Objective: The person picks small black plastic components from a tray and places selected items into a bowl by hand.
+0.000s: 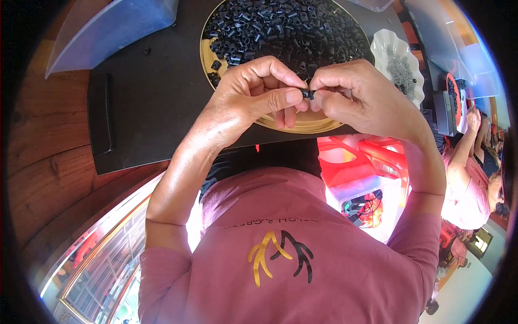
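Observation:
Both hands meet over the near part of a round gold tray [208, 54] heaped with small black tubular plastic parts [259, 27]. Between thumb and forefinger, my left hand [253, 92] pinches a small black plastic part [307, 94]. My right hand [359, 94] closes its thumb and forefinger at the right end of that same part. Whether the right fingertips also hold a second, smaller piece is hidden. A white scalloped dish [380, 48] with many tiny clear pieces [400, 67] stands just right of the tray.
The tray rests on a black board [145, 102] over a wooden table [48, 119]. A translucent plastic bin [113, 35] stands at the far left. Red plastic stools [350, 156] and a clear box [361, 202] are below the table's edge. Another person [467, 178] sits at the right.

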{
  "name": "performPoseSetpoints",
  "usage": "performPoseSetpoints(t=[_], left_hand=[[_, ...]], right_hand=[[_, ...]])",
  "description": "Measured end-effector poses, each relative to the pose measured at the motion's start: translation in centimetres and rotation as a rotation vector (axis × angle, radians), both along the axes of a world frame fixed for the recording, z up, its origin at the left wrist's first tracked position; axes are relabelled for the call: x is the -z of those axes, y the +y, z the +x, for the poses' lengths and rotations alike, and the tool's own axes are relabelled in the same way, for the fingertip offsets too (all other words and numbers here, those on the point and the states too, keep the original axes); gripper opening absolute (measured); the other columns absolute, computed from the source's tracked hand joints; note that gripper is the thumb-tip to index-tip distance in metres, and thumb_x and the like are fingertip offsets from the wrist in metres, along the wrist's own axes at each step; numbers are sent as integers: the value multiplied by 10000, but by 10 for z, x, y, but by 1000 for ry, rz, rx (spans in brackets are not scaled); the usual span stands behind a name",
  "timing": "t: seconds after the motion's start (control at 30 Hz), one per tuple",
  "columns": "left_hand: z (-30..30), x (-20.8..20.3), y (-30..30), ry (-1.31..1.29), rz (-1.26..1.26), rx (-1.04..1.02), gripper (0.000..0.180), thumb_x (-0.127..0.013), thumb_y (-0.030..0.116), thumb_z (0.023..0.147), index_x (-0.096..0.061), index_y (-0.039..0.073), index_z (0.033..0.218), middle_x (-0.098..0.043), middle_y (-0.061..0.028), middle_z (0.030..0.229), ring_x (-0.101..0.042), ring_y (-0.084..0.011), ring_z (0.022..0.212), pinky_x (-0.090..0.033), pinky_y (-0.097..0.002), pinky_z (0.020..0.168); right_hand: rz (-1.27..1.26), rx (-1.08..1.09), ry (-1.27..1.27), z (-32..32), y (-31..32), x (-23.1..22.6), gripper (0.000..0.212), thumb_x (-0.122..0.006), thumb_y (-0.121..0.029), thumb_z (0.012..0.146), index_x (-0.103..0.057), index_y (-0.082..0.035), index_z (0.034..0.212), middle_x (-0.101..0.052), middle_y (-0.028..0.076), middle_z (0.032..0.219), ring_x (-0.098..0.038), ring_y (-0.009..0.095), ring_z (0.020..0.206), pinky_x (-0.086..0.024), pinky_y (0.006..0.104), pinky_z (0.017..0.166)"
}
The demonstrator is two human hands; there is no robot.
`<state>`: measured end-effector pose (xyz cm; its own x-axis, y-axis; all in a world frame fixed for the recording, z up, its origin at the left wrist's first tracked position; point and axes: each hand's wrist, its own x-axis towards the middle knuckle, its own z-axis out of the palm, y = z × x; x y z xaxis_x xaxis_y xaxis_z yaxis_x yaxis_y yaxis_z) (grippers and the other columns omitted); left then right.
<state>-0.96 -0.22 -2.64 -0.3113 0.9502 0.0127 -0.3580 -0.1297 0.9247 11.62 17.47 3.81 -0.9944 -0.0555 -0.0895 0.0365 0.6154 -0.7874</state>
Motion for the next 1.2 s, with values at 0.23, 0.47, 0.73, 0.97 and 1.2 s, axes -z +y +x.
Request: performPoseSetpoints(t=[0.23,0.47,0.73,0.97,1.2], left_hand=[[-1,-3,-2,7,-46,24,104,-660,106,901,-623,38,970,-702,-109,808,-644,-133,604,-521,-238,532],[5,-5,-1,100,-28,-49,93,-659,96,901,-633,22,953,-695,-99,791,-651,-131,630,-532,-246,562],[2,-1,4,122,-46,-74,96,-646,74,906,-630,3,968,-674,-88,759,-656,-137,653,-543,-257,600],[3,-4,0,168,-95,-74,104,-642,26,899,-625,-14,994,-676,-105,817,-685,-163,727,-569,-263,655],[0,1,6,168,-110,-118,79,-643,4,896,-635,-28,968,-682,-81,823,-680,-123,761,-572,-250,675]], right_hand=[[-92,51,-110,1,-2,-2,153,-579,-133,833,-647,3,825,-510,148,591,-469,159,523,-417,319,530],[69,36,-52,1,-4,-1,118,-585,-80,815,-626,31,813,-560,145,636,-521,173,529,-431,307,523],[224,64,87,-6,-10,2,89,-597,-42,789,-594,46,780,-525,162,621,-507,201,516,-431,321,527],[183,91,32,-9,-9,8,118,-617,-94,777,-628,23,764,-548,189,609,-526,266,515,-452,343,525],[365,71,180,-14,-11,12,180,-621,-146,784,-670,27,787,-591,202,619,-598,295,516,-495,342,555]])
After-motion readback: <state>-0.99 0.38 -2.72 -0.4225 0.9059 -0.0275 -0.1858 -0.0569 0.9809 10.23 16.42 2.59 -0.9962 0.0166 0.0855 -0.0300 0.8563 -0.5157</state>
